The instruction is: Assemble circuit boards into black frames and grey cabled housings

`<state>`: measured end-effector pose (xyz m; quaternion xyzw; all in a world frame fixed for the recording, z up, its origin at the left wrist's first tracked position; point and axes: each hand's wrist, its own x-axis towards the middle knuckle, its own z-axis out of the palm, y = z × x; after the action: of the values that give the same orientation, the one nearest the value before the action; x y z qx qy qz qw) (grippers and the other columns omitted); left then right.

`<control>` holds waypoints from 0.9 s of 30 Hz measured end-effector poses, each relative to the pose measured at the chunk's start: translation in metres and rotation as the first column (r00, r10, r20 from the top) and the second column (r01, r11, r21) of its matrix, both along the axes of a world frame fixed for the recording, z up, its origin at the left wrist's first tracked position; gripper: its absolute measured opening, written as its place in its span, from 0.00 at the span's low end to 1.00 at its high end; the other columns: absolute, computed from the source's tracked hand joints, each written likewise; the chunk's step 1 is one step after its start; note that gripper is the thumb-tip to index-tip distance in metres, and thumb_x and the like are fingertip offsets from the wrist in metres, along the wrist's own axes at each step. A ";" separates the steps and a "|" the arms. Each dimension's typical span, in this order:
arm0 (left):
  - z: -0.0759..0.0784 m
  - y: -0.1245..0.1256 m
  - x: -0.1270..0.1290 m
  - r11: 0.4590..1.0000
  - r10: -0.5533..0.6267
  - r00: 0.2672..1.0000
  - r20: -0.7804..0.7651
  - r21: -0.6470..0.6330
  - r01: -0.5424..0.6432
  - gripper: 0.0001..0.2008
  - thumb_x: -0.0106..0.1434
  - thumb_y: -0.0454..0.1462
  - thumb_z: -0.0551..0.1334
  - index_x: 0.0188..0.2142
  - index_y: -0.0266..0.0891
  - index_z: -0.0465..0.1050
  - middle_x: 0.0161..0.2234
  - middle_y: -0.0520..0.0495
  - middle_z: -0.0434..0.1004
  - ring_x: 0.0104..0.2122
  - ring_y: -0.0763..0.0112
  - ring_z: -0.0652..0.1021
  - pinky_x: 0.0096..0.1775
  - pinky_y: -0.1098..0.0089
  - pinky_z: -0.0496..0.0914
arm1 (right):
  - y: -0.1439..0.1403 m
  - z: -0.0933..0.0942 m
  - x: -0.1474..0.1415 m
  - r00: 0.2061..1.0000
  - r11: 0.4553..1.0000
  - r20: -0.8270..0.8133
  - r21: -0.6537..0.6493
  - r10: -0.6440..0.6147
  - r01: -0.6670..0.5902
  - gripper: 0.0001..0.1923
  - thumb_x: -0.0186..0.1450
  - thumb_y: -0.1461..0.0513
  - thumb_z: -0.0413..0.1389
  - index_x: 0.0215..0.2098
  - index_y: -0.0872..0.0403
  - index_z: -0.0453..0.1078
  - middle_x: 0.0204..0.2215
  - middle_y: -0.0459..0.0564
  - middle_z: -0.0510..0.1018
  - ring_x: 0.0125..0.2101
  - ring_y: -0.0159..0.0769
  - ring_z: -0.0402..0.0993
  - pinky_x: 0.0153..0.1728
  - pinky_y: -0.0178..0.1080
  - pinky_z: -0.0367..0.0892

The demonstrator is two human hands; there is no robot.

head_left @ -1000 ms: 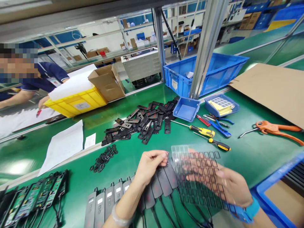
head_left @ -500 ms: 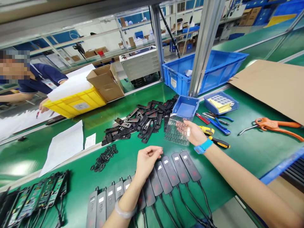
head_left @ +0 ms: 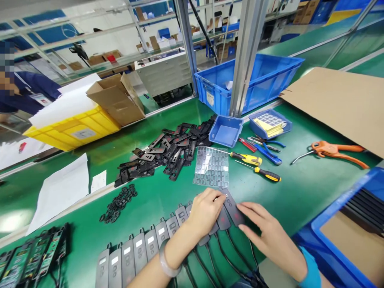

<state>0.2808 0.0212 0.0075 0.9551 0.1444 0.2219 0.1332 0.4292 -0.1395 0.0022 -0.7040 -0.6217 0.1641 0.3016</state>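
My left hand (head_left: 207,210) is over the right end of a row of dark grey cabled controllers (head_left: 139,248). Its thumb and fingertips pinch together at the small window of the rightmost controller (head_left: 232,208); whatever lies between them is too small to make out. My right hand (head_left: 264,228) has its fingers stretched and apart, with the tips against that controller's right edge. Just beyond the hands, a clear sheet (head_left: 211,166) of small dark-outlined rectangles lies flat on the green bench. Several controllers show white rectangles in their windows; my left arm hides part of the row.
Black casing pieces (head_left: 174,150) are heaped behind, with small black parts (head_left: 118,204) to the left. Open circuit boards (head_left: 36,256) lie far left. Screwdrivers (head_left: 267,174), pliers (head_left: 268,152) and an orange air gun (head_left: 327,150) are right. Blue trays (head_left: 226,132) stand behind.
My right hand has let go of the clear sheet, now flat on the bench, and moved down to the rightmost controller. My left hand has moved right to that controller's window.
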 end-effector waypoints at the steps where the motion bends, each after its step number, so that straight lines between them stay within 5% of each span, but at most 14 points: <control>1: 0.001 -0.001 0.002 0.999 -0.008 1.000 -0.010 0.041 0.009 0.11 0.69 0.34 0.53 0.38 0.35 0.73 0.34 0.48 0.75 0.34 0.67 0.73 0.33 0.68 0.71 | -0.003 -0.004 -0.005 1.000 1.000 0.013 0.011 0.007 -0.007 0.20 0.69 0.62 0.50 0.59 0.51 0.59 0.51 0.50 0.66 0.49 0.37 0.65 0.49 0.41 0.68; 11: 0.005 -0.002 0.006 0.982 -0.049 0.998 -0.048 0.180 0.057 0.15 0.71 0.34 0.47 0.40 0.30 0.72 0.35 0.44 0.73 0.35 0.66 0.71 0.33 0.68 0.71 | -0.003 -0.014 -0.015 0.999 0.996 0.039 0.084 0.012 -0.015 0.21 0.69 0.66 0.50 0.60 0.55 0.55 0.49 0.54 0.65 0.47 0.41 0.62 0.46 0.45 0.68; 16: 0.013 -0.009 0.008 0.961 -0.069 0.965 -0.251 0.242 0.131 0.12 0.66 0.29 0.52 0.45 0.22 0.70 0.34 0.40 0.71 0.35 0.60 0.71 0.33 0.63 0.70 | -0.004 -0.013 -0.014 0.999 0.996 0.040 0.087 0.019 -0.023 0.21 0.69 0.65 0.49 0.60 0.54 0.55 0.49 0.53 0.65 0.47 0.40 0.62 0.47 0.45 0.68; 20: 0.018 0.005 0.000 0.995 -0.097 0.973 -0.208 -0.050 0.089 0.14 0.64 0.27 0.53 0.46 0.33 0.71 0.40 0.43 0.74 0.41 0.61 0.71 0.42 0.60 0.70 | -0.002 -0.007 -0.013 1.000 1.000 -0.012 0.029 0.011 -0.011 0.20 0.70 0.64 0.48 0.59 0.52 0.56 0.49 0.51 0.64 0.48 0.38 0.62 0.48 0.43 0.67; 23: 0.022 0.020 -0.012 0.950 -0.021 0.991 -0.129 -0.311 -0.020 0.13 0.66 0.31 0.55 0.49 0.39 0.69 0.46 0.46 0.72 0.47 0.64 0.70 0.49 0.61 0.67 | 0.005 -0.005 -0.020 0.994 0.995 0.042 0.012 -0.101 0.100 0.19 0.71 0.59 0.47 0.58 0.56 0.57 0.48 0.55 0.64 0.47 0.43 0.61 0.46 0.47 0.68; 27: 0.026 0.025 -0.024 0.914 -0.085 0.967 -0.240 -0.404 -0.020 0.38 0.55 0.44 0.69 0.60 0.41 0.53 0.53 0.42 0.65 0.52 0.58 0.67 0.53 0.57 0.64 | 0.016 -0.006 -0.034 0.959 0.980 0.204 0.074 -0.194 0.183 0.19 0.70 0.59 0.48 0.55 0.62 0.59 0.49 0.61 0.62 0.45 0.51 0.58 0.42 0.55 0.66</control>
<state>0.2566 0.0457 0.0331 0.9297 0.1869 0.0618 0.3114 0.3950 -0.1235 -0.0040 -0.7651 -0.5844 0.0423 0.2672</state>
